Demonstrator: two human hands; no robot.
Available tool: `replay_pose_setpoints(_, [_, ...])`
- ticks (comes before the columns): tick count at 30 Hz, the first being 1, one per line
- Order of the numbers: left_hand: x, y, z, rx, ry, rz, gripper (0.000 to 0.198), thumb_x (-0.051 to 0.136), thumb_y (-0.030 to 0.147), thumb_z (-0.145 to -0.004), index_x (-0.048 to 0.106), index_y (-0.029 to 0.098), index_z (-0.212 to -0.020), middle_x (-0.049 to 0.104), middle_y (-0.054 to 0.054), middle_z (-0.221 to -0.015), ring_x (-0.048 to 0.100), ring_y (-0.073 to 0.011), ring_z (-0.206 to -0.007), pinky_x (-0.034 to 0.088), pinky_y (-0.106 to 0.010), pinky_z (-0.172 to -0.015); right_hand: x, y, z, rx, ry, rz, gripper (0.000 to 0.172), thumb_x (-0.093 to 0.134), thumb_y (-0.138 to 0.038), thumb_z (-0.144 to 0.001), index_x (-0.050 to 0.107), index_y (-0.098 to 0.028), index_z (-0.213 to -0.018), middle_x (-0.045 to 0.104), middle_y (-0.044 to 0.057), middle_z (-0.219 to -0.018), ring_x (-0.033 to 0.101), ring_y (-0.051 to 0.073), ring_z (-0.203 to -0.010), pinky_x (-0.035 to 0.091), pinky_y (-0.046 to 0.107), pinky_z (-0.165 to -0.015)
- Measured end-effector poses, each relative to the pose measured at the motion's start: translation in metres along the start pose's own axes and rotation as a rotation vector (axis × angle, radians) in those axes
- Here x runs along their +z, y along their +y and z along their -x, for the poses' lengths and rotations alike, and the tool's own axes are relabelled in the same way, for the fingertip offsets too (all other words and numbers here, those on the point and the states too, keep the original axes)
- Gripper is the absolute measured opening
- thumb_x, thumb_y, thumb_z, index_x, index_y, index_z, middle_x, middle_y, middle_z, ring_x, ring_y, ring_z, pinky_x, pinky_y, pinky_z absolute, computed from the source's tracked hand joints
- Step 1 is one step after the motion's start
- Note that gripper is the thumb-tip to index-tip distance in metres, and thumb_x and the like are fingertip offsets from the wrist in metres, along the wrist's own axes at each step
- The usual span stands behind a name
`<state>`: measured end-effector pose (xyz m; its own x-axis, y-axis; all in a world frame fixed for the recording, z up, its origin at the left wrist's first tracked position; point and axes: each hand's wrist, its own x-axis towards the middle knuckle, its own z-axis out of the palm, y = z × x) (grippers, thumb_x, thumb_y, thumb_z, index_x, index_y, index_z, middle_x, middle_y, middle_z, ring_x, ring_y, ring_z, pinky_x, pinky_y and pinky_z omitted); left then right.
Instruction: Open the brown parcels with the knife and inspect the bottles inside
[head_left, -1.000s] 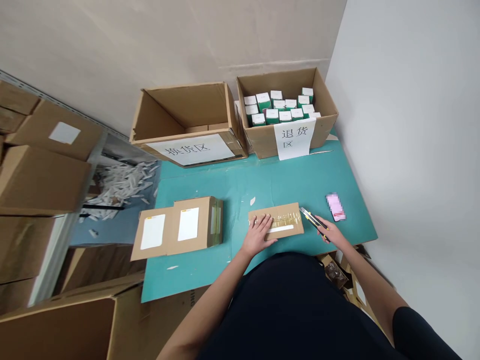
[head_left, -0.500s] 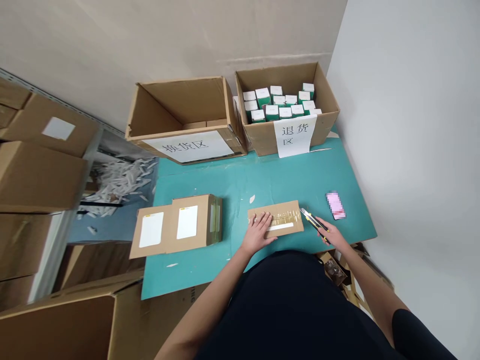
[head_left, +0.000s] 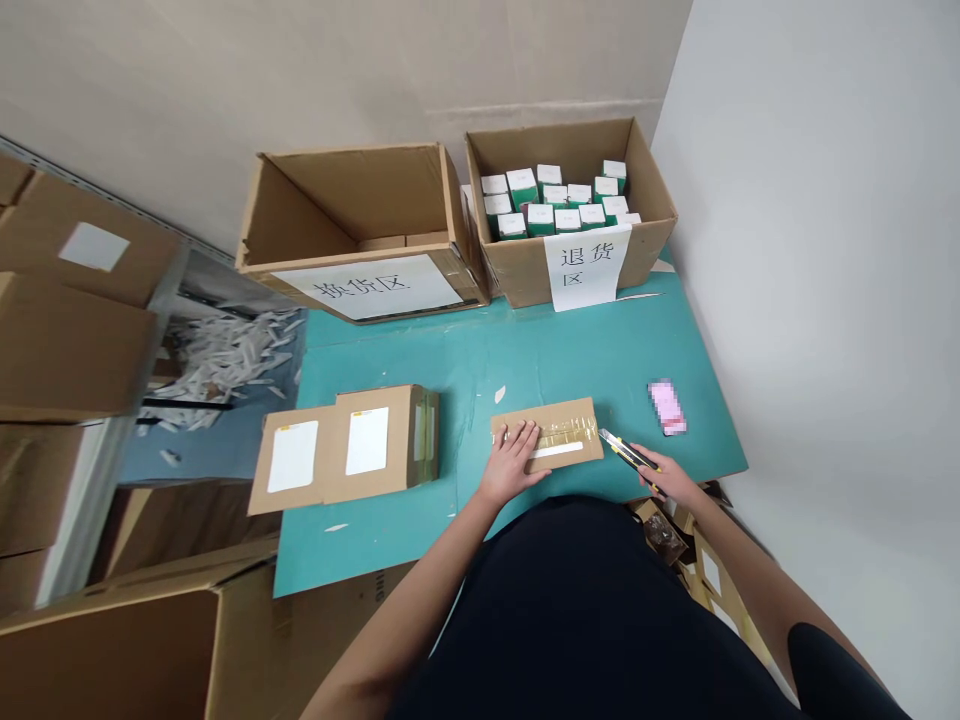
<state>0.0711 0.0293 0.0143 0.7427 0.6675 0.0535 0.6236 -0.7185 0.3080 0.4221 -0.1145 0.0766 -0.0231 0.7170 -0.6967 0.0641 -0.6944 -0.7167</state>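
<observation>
A small cardboard box (head_left: 581, 458) with clear tape and a white strip lies near the front edge of the green table. Flat on its left part rests my left hand (head_left: 512, 462), fingers spread. My right hand (head_left: 666, 474) is wrapped around a black-and-yellow utility knife (head_left: 630, 453). The blade tip is at the box's right end; whether it touches the tape I cannot tell.
Two cardboard boxes (head_left: 262, 295) with white labels stand on the green table (head_left: 487, 345) at left. Behind are a large open carton (head_left: 251, 200) and another carton (head_left: 517, 275) holding several green-white boxes (head_left: 541, 217). A pink phone-like item (head_left: 667, 405) lies right.
The view has shifted slightly. The knife tip sits a little lower along the small box's right end. My left hand stays on the box.
</observation>
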Motion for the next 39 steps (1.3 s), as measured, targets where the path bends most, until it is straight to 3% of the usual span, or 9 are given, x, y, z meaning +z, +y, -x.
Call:
replay_pose_setpoints(5, [-0.002, -0.001, 0.001, 0.02, -0.03, -0.007, 0.089, 0.06, 0.063, -0.088, 0.033, 0.019, -0.159, 0.048, -0.016, -0.155, 0.042, -0.0356, -0.146, 0.016, -0.058, -0.125, -0.005, 0.002, 0.009, 0.036, -0.009, 0.023, 0.079, 0.068, -0.049, -0.082, 0.045, -0.025, -0.153, 0.061, -0.005, -0.069, 0.046, 0.007, -0.043, 0.035, 0.019, -0.039])
replay_pose_setpoints(12, [-0.003, -0.003, 0.001, 0.039, -0.027, -0.005, 0.088, 0.059, 0.064, -0.088, 0.033, 0.019, -0.159, 0.048, -0.016, -0.155, 0.041, -0.035, -0.147, 0.016, -0.058, -0.125, 0.001, 0.004, -0.01, -0.078, 0.162, -0.093, 0.083, 0.066, -0.056, -0.081, 0.043, -0.025, -0.155, 0.062, -0.004, -0.074, 0.048, 0.008, -0.046, 0.037, 0.02, -0.038])
replay_pose_setpoints(19, [-0.002, -0.002, 0.001, 0.019, -0.03, -0.011, 0.089, 0.061, 0.064, -0.087, 0.032, 0.019, -0.159, 0.049, -0.016, -0.155, 0.041, -0.0352, -0.147, 0.017, -0.058, -0.125, 0.013, -0.005, -0.035, -0.096, 0.12, -0.087, 0.087, 0.064, -0.057, -0.081, 0.039, -0.023, -0.156, 0.06, -0.005, -0.074, 0.047, 0.007, -0.045, 0.036, 0.019, -0.037])
replay_pose_setpoints(39, [0.0, -0.001, 0.0, -0.009, -0.02, 0.007, 0.092, 0.062, 0.062, -0.087, 0.028, 0.018, -0.161, 0.049, -0.016, -0.155, 0.041, -0.0364, -0.146, 0.018, -0.058, -0.124, -0.004, -0.007, -0.004, -0.001, -0.009, 0.046, 0.077, 0.064, -0.046, -0.085, 0.042, -0.025, -0.155, 0.06, -0.007, -0.068, 0.043, 0.006, -0.042, 0.036, 0.019, -0.038])
